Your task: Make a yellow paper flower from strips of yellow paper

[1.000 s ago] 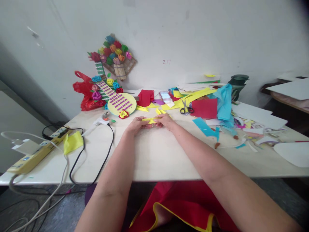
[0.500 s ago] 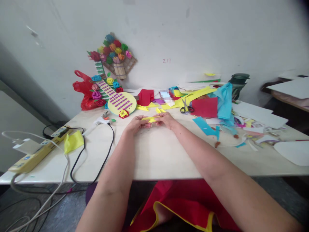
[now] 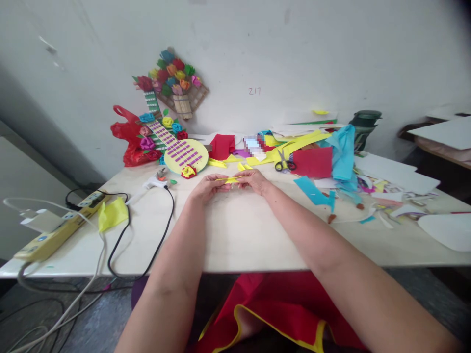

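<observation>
Both my hands meet over the middle of the pale table (image 3: 235,235). My left hand (image 3: 206,188) and my right hand (image 3: 253,180) each pinch one end of a small yellow paper piece (image 3: 230,180), held just above the tabletop. The fingers of both hands are closed on it. Two more yellow paper scraps (image 3: 243,167) lie just beyond my hands.
A paper guitar with flowers (image 3: 176,147) leans on the wall at back left, beside a red plastic bag (image 3: 128,142). A glue gun (image 3: 154,183) and its black cable, a yellow power strip (image 3: 55,230), scissors (image 3: 283,164) and heaped coloured paper (image 3: 324,157) surround my hands.
My hands have lifted the yellow piece slightly and drawn it a little thinner between them; little else has moved.
</observation>
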Demonstrator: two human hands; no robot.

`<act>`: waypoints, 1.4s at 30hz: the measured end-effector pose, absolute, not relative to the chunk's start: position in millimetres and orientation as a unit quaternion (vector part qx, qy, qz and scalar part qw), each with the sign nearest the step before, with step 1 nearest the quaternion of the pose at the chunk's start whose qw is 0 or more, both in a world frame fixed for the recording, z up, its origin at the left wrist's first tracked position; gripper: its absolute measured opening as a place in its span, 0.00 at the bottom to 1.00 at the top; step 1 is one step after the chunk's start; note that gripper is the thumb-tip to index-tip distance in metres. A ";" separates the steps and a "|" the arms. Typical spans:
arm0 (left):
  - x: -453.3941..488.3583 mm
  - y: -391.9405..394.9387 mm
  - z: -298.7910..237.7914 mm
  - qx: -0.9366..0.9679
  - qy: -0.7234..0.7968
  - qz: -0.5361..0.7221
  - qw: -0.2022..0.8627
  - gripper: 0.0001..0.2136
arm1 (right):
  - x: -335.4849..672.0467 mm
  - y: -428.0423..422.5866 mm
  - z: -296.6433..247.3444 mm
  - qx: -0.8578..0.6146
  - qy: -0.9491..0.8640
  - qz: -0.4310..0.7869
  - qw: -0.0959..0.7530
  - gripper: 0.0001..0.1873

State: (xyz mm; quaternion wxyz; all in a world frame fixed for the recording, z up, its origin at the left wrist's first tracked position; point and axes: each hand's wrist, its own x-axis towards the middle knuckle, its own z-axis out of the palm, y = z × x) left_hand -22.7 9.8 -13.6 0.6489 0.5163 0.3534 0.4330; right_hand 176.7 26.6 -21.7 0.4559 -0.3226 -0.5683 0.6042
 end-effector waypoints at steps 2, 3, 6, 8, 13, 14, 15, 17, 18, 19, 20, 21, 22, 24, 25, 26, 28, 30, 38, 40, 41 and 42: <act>-22.4 9.5 -13.3 0.513 0.351 0.435 0.652 0.11 | 177.1 27.2 -22.7 -0.318 -0.570 0.605 0.456 0.12; -22.3 9.3 -13.1 0.511 0.350 0.435 0.653 0.10 | 177.2 27.4 -23.1 -0.318 -0.571 0.605 0.455 0.12; -22.2 9.0 -12.6 0.508 0.348 0.437 0.655 0.10 | 177.1 27.2 -23.4 -0.324 -0.570 0.603 0.454 0.12; -22.0 8.6 -12.1 0.506 0.346 0.441 0.655 0.09 | 176.9 27.1 -23.3 -0.324 -0.570 0.603 0.454 0.13; -21.2 6.5 -11.0 0.499 0.344 0.449 0.657 0.07 | 176.5 28.6 -24.1 -0.307 -0.570 0.606 0.462 0.13; -21.1 6.2 -11.0 0.499 0.342 0.450 0.657 0.07 | 176.5 28.8 -24.4 -0.308 -0.569 0.606 0.463 0.13; -21.0 6.0 -10.9 0.499 0.340 0.449 0.658 0.07 | 176.5 28.9 -24.5 -0.309 -0.568 0.606 0.463 0.13; -21.1 6.0 -10.7 0.499 0.339 0.448 0.659 0.07 | 176.6 28.5 -24.3 -0.310 -0.567 0.607 0.463 0.12; -21.2 6.3 -10.5 0.499 0.339 0.448 0.660 0.07 | 176.7 28.2 -24.0 -0.309 -0.567 0.607 0.463 0.12; -21.4 6.7 -10.3 0.498 0.340 0.447 0.661 0.08 | 176.7 27.7 -23.6 -0.307 -0.569 0.606 0.463 0.11; -21.6 7.2 -10.0 0.496 0.339 0.449 0.661 0.08 | 176.7 27.1 -23.0 -0.306 -0.570 0.605 0.463 0.11; -21.9 7.7 -9.7 0.494 0.337 0.452 0.662 0.09 | 176.7 26.6 -22.4 -0.305 -0.573 0.604 0.463 0.10; -22.1 8.1 -9.4 0.492 0.333 0.457 0.663 0.09 | 176.6 26.0 -21.6 -0.304 -0.575 0.602 0.463 0.10; -22.2 8.6 -8.6 0.485 0.324 0.468 0.664 0.10 | 176.1 25.0 -20.3 -0.304 -0.579 0.597 0.464 0.09; -21.9 8.5 -8.1 0.484 0.322 0.473 0.662 0.10 | 175.8 24.6 -19.8 -0.305 -0.581 0.595 0.465 0.09; -21.5 8.2 -7.5 0.484 0.323 0.477 0.658 0.10 | 175.4 24.3 -19.4 -0.307 -0.582 0.592 0.465 0.09; -20.1 6.6 -5.7 0.490 0.340 0.477 0.645 0.09 | 174.7 24.0 -19.3 -0.313 -0.585 0.588 0.463 0.07; -18.5 4.5 -3.5 0.497 0.363 0.468 0.634 0.08 | 174.4 24.3 -19.7 -0.320 -0.587 0.584 0.461 0.06; -18.0 0.4 0.9 0.516 0.375 0.438 0.633 0.09 | 178.3 24.7 -20.5 -0.298 -0.588 0.593 0.463 0.07; -18.8 1.1 -0.3 0.519 0.374 0.436 0.633 0.09 | 178.3 24.4 -20.0 -0.295 -0.587 0.589 0.471 0.09; -19.2 1.6 -1.0 0.521 0.372 0.436 0.633 0.09 | 177.9 24.4 -20.0 -0.303 -0.587 0.584 0.472 0.10; -19.6 2.1 -1.9 0.523 0.369 0.435 0.633 0.10 | 177.4 24.5 -20.0 -0.315 -0.589 0.577 0.470 0.11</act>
